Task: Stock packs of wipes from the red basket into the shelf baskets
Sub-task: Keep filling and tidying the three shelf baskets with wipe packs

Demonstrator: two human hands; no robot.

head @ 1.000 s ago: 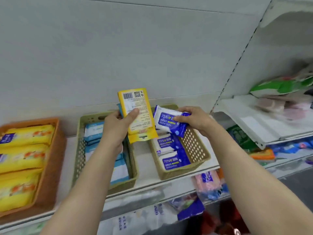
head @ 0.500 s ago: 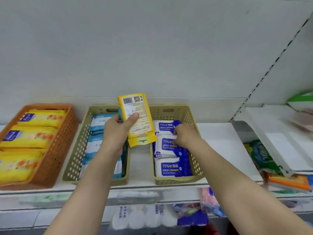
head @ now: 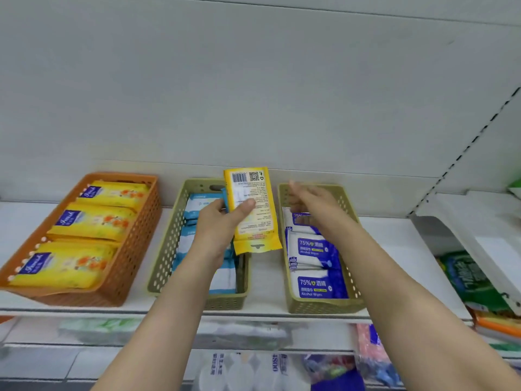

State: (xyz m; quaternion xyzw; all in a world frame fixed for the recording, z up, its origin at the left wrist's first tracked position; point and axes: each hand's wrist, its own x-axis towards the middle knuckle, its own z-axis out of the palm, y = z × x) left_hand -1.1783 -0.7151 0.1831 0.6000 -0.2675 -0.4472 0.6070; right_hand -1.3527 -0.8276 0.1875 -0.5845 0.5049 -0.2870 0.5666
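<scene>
Two bare forearms reach up from the lower edge toward a white shelf (head: 394, 249). Left hand (head: 217, 230) grips a yellow pack (head: 252, 210) upright, thumb pressed across its printed back and fingers curled behind; a sliver of a blue pack (head: 224, 198) shows behind it in the same grip. A barcode and a QR code sit at the yellow pack's top edge, above small print too fine to read. Right hand (head: 313, 201) hovers, blurred, over the far end of the right olive basket (head: 324, 306), fingers stretched forward and loose, holding nothing.

That basket holds blue-and-white packs (head: 313, 249) in a row, labelled "75%" with Chinese characters and "Alcohol Wipes". Below the left hand, the middle olive basket (head: 166, 261) holds light blue-and-white packs (head: 197, 206) whose writing cannot be read. At far left, an orange basket (head: 132, 249) holds three yellow packs with blue script labels (head: 90, 221), the brand name illegible. All three baskets stand side by side on the shelf, apart from one another. Below it, blurred packaged goods fill a lower shelf (head: 239, 334).
</scene>
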